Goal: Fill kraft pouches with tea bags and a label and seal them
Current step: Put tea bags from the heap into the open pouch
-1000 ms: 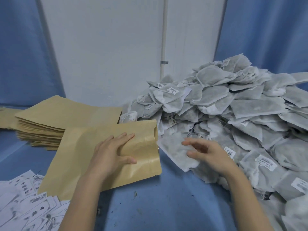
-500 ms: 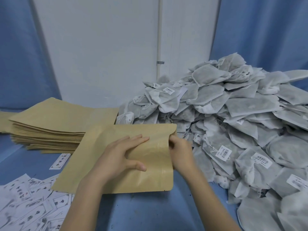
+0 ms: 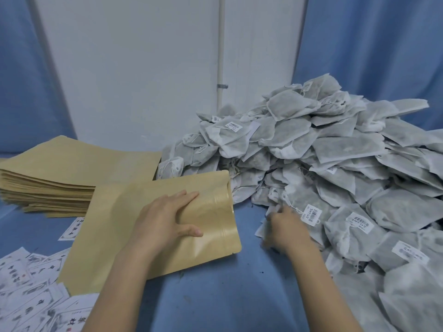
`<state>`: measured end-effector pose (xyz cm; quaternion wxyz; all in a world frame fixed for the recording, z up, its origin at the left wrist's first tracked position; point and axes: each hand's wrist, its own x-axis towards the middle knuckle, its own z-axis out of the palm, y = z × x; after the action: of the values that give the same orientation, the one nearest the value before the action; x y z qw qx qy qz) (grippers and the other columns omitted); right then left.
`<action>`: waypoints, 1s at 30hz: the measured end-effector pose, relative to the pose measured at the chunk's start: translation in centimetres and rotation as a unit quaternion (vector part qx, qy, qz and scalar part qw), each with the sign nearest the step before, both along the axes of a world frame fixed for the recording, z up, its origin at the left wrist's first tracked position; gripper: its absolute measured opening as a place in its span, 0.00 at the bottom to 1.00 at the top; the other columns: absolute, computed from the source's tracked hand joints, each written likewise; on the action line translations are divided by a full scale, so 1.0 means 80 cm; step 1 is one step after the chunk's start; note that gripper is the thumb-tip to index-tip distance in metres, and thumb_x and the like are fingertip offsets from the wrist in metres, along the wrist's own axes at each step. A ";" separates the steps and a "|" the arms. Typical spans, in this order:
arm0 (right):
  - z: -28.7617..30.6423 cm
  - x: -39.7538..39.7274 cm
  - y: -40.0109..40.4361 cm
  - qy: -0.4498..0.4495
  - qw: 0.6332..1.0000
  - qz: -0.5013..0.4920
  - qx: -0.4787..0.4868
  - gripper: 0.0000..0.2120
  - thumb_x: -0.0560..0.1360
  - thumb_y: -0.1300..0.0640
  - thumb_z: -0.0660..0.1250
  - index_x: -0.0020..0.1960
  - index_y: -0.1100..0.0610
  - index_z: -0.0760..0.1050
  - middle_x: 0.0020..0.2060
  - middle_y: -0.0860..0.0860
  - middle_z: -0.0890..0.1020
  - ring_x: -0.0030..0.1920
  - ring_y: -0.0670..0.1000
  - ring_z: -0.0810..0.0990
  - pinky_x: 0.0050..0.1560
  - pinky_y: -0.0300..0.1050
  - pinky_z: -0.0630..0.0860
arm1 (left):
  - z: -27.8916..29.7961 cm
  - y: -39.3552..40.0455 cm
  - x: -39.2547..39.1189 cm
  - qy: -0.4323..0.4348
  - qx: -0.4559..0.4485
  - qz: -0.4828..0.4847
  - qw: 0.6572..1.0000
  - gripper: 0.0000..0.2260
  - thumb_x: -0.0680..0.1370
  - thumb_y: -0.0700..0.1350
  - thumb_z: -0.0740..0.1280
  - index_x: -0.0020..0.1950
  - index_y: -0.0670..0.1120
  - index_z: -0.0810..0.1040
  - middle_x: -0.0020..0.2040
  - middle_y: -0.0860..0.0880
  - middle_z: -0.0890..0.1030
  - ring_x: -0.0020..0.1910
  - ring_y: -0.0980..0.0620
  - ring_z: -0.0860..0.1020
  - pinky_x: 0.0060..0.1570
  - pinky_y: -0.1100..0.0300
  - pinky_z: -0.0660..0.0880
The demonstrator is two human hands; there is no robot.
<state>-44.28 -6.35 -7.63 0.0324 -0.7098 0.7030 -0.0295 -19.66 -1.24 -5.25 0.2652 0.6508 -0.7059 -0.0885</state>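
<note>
Kraft pouch (image 3: 134,226) lies flat on the blue bench (image 3: 215,295), its mouth end turned toward the heap of tea bags (image 3: 335,159) on the right. The left hand (image 3: 165,219) presses on the pouch near that mouth, its fingers (image 3: 184,196) straight and spread, thumb out to the side, pinning rather than gripping. The right hand (image 3: 285,228) is at the near foot of the heap, among the bags; it is blurred, so I cannot tell whether its fingers are curled round a bag or only reaching for one.

The step in hand looks to be gathering tea bags for this pouch. To do it well, the right hand should take bags by the flat body rather than by the string or the barcode tag, since the strings tangle with their neighbours and would drag extras off the pile. The left hand would do better to lift the upper lip of the mouth so that it gapes, then let the bags slide in flat and stacked.

A stack of empty pouches (image 3: 52,178) sits behind on the left, and loose printed labels (image 3: 31,279) lie at the near left, within easy reach for the later step.
</note>
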 end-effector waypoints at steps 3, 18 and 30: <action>-0.017 0.021 0.000 0.025 0.998 -0.041 -0.046 0.19 0.76 0.59 0.61 0.66 0.58 0.66 0.64 0.59 0.67 0.65 0.62 0.65 0.61 0.47 0.68 | -0.002 0.000 -0.003 -0.004 0.013 -0.001 1.000 0.39 0.63 0.60 0.76 0.71 0.66 0.63 0.74 0.59 0.63 0.73 0.51 0.60 0.70 0.56 0.57; 0.042 -0.005 0.000 -0.718 0.690 -0.035 -0.088 0.11 0.74 0.67 0.63 0.54 0.59 0.77 0.41 0.57 0.81 0.39 0.54 0.79 0.43 0.50 0.76 | 0.005 0.006 -0.001 0.064 -0.025 -0.016 0.997 0.38 0.60 0.55 0.79 0.65 0.70 0.67 0.71 0.61 0.68 0.71 0.55 0.64 0.70 0.56 0.60; 0.034 0.039 0.020 -0.492 0.867 0.052 -0.068 0.19 0.74 0.55 0.64 0.24 0.53 0.71 0.23 0.52 0.69 0.27 0.47 0.66 0.32 0.41 0.63 | 0.007 0.006 -0.030 0.035 -0.018 -0.071 0.997 0.36 0.61 0.57 0.78 0.65 0.71 0.66 0.71 0.64 0.66 0.71 0.58 0.62 0.68 0.60 0.60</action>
<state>-41.17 -4.75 -4.89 0.3274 -0.6391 0.5546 -0.4204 -22.07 -0.72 -4.69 0.2948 0.5909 -0.7418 -0.1171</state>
